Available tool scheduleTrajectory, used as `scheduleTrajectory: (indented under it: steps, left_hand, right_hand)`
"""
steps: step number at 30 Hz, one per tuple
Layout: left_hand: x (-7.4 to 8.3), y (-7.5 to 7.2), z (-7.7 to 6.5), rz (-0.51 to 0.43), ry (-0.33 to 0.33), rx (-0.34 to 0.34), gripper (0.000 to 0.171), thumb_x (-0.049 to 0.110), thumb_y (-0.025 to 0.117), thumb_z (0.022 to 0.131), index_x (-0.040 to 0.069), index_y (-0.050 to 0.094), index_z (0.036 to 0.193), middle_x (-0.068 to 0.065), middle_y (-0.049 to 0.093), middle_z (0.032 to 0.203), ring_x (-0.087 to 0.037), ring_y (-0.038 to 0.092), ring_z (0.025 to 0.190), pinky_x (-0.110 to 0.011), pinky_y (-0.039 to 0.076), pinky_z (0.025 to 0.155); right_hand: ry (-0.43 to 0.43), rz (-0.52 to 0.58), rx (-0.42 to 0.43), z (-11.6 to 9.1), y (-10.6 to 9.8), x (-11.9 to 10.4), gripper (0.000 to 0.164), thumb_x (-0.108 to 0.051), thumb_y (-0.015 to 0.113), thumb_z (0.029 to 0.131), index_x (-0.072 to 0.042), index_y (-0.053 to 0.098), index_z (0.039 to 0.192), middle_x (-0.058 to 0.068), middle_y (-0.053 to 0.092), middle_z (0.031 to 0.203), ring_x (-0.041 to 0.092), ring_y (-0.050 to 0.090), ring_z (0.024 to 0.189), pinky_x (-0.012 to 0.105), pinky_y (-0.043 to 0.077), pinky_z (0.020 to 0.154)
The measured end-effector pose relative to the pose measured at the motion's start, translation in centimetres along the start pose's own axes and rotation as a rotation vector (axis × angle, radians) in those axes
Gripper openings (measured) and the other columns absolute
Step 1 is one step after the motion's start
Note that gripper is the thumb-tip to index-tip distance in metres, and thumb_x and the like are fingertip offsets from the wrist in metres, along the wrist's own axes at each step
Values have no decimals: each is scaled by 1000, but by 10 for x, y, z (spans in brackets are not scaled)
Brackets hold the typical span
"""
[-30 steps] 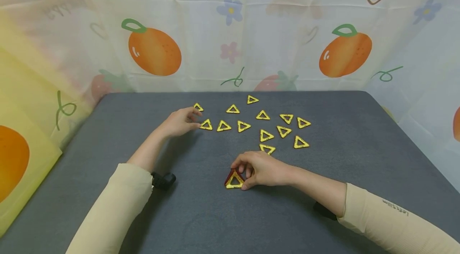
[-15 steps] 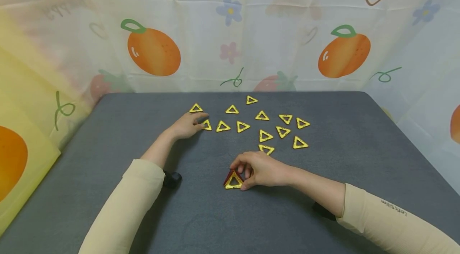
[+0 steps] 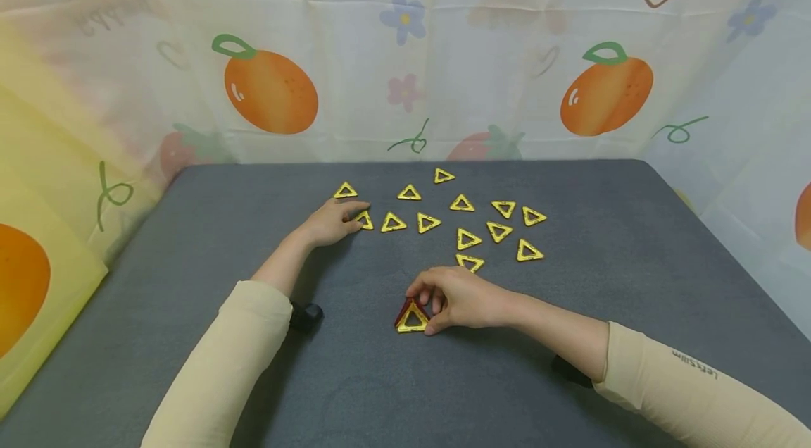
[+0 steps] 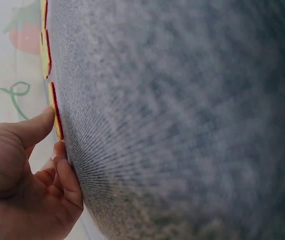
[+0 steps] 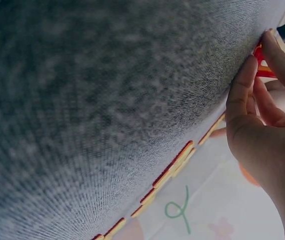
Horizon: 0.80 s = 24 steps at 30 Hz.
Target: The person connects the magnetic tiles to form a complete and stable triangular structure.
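My right hand (image 3: 469, 299) pinches a small upright pyramid of red and yellow triangular magnetic tiles (image 3: 402, 327) on the table, thumb low at its right side and fingers at its top. In the right wrist view a red part of the pyramid (image 5: 265, 73) shows between the fingertips. Farther back on the left, my left hand (image 3: 326, 224) has its thumb and a finger at a flat yellow triangular tile (image 3: 367, 221), covering its left part. From the left wrist, that tile (image 4: 56, 117) shows a red edge, with the thumb on it and curled fingertips at its near end.
Several more yellow triangular tiles lie flat and scattered on the dark grey table (image 3: 355, 392), among them one behind the left hand (image 3: 345, 190) and one just beyond the right hand (image 3: 469, 262). A fruit-printed cloth (image 3: 481, 96) hangs behind the table.
My left hand has shifted slightly right and nearer, uncovering the rear left tile and reaching the tile in front of it. My right hand stays at the pyramid.
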<state>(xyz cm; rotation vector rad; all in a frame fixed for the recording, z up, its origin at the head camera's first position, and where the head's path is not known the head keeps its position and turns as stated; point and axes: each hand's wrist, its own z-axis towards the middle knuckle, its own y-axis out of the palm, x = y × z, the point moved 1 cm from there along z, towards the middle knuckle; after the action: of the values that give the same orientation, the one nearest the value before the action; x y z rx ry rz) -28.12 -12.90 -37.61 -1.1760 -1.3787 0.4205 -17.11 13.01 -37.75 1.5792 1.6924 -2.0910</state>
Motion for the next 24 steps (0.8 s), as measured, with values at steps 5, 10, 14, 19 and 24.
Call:
scheduleTrajectory:
  steps: [5, 10, 14, 19, 24]
  left_hand:
    - [-1, 1, 0, 3, -1, 19, 48, 23, 49, 104, 14, 41, 151, -25, 42, 142, -31, 49, 107, -39, 42, 76]
    - [-2, 1, -1, 3, 25, 65, 47, 21, 56, 101, 11, 48, 146, -25, 52, 133, -34, 55, 105, -41, 46, 78]
    - [-3, 0, 0, -1, 30, 107, 42, 20, 65, 96, 6, 55, 134, -22, 59, 120, -34, 58, 105, -41, 48, 79]
    - [1, -2, -4, -22, -9, 120, 34, 16, 73, 90, 2, 53, 113, -13, 58, 95, -25, 53, 82, -33, 43, 71]
    - [8, -3, -13, -25, 2, 124, 29, 10, 72, 89, 6, 54, 112, -8, 59, 76, -19, 56, 67, -28, 43, 60]
  right_hand:
    - [-3, -6, 2, 0, 0, -1, 47, -15, 85, 77, -9, 65, 120, 3, 63, 97, -1, 57, 73, 18, 53, 68]
    - [-2, -12, 3, 0, -1, -1, 47, -16, 84, 77, -9, 65, 120, 2, 63, 97, -1, 57, 73, 18, 52, 68]
    - [0, -15, 4, 0, -1, -2, 48, -16, 84, 77, -10, 65, 120, 2, 63, 98, -1, 57, 74, 18, 52, 68]
    - [5, -2, 0, 0, -1, -1, 48, -15, 84, 78, -10, 65, 121, 3, 63, 98, -1, 57, 74, 18, 53, 68]
    - [8, 10, -1, 0, 0, 0, 48, -15, 84, 77, -10, 65, 121, 3, 63, 97, 0, 57, 75, 19, 53, 69]
